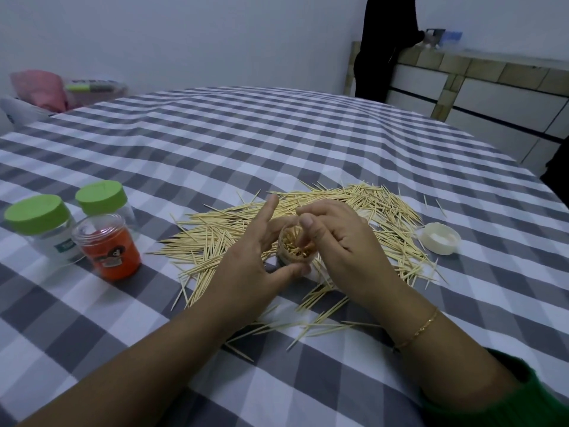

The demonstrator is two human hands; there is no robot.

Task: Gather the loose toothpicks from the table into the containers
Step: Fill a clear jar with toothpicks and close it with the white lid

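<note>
Three closed jars (106, 246) sitting left, one white lid (441, 237) right; left hand (246, 260) gripping open container (296, 245), right hand (341, 241) pinching toothpicks (303, 241) into it.

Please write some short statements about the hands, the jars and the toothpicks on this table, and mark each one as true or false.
1. The left hand holds the small open container. True.
2. The container in the hands is empty. False: it is full of toothpicks standing on end.
3. Two jars with green lids stand at the left. True.
4. The white lid is screwed on the orange jar. False: it lies on the cloth, right of the pile.
5. All toothpicks are gathered. False: many lie loose.
</note>
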